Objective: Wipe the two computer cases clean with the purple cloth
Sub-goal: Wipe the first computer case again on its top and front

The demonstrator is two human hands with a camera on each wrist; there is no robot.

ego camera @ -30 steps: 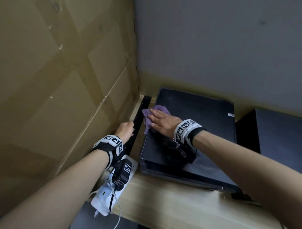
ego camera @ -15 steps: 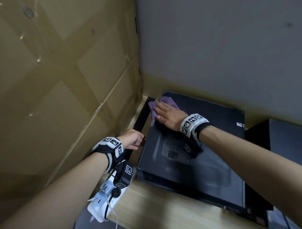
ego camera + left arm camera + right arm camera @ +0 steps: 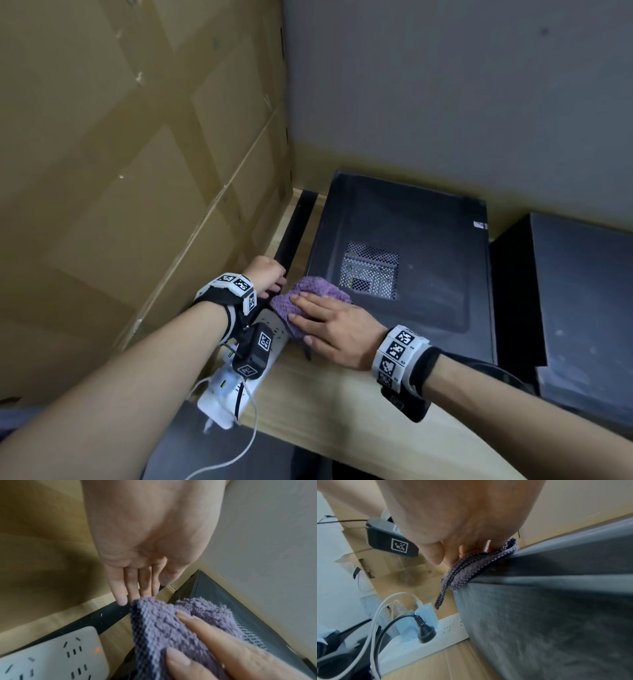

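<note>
A black computer case (image 3: 421, 274) lies flat on the wooden desk, its vent grille (image 3: 371, 269) facing up. A second black case (image 3: 582, 308) sits to its right. The purple cloth (image 3: 310, 293) lies on the first case's near left corner and hangs over the edge (image 3: 452, 580). My right hand (image 3: 325, 318) presses the cloth down with straight fingers (image 3: 214, 632). Just left of the cloth, my left hand (image 3: 270, 279) holds nothing; its straight fingers (image 3: 130, 588) point down at a black strip (image 3: 294, 226).
A large cardboard box (image 3: 120, 171) walls off the left side and a grey wall (image 3: 445, 85) stands behind the cases. A white power strip (image 3: 239, 380) with plugs and cables (image 3: 423, 628) lies on the desk (image 3: 325, 411) under my left wrist.
My right hand has slid the cloth from the case's far left corner back to its near left corner, uncovering the vent grille. The left hand has stayed beside the black strip.
</note>
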